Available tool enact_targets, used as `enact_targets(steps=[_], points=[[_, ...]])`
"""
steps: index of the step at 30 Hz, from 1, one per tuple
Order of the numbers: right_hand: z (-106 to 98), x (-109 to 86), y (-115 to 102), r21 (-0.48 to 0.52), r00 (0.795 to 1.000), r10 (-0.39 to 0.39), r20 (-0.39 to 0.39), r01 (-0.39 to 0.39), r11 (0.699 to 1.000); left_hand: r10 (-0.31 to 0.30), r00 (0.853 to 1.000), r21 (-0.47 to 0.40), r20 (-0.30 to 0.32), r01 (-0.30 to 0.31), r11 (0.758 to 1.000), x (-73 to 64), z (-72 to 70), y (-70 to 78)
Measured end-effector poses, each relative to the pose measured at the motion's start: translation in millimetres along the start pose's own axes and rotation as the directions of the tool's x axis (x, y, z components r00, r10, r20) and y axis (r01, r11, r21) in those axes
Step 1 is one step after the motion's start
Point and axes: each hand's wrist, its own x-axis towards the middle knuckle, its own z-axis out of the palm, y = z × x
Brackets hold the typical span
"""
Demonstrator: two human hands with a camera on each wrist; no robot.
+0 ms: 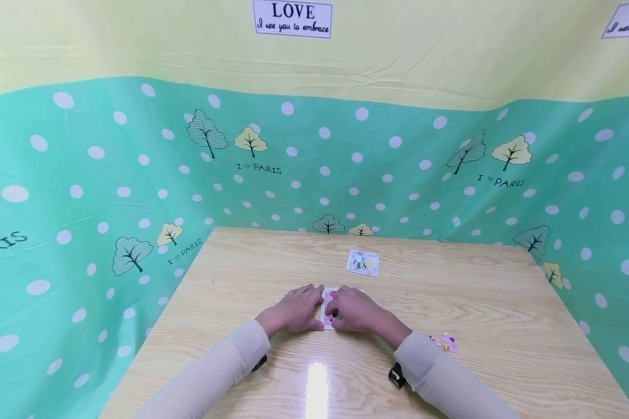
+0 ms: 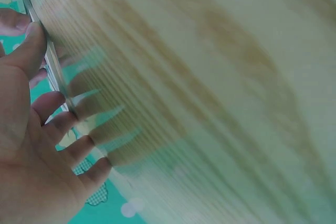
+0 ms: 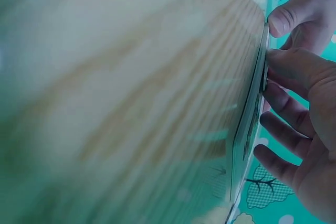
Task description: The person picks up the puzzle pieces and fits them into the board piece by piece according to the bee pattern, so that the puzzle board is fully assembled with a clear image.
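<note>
A small flat puzzle board (image 1: 327, 308) with a white rim and a pink picture lies on the wooden table between the two hands. My left hand (image 1: 297, 308) rests along its left side, fingers spread, with the thumb by the near left corner. Over the board's right part is my right hand (image 1: 353, 309), fingers bent. Its thumb and index finger pinch a small puzzle piece (image 3: 264, 84) at the board's surface, mostly hidden by the fingers. In the right wrist view, the left thumb (image 3: 283, 20) touches the end of the board.
A second picture card (image 1: 363, 263) with a bee lies farther back. Several loose puzzle pieces (image 1: 447, 342) lie on the table (image 1: 482, 291) beside the right forearm. A patterned green and yellow cloth (image 1: 314, 145) hangs around the table's back and sides.
</note>
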Motion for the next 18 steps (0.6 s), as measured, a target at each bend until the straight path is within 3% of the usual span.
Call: enact_targets(steps=[6,18], points=[[-0.9,-2.1,-0.3,-0.027,0.999,-0.054,-0.004,0.054,0.998,0.006,1.000,-0.006,0.001,-0.006,1.000,-1.7,-3.3,1.5],[-4.4,-8.7,4.2,0.031,0.998,-0.057,0.015,0.056,0.998,0.011,1.000,0.004,-0.002,-0.011,1.000,-1.0,-1.0,-0.1]])
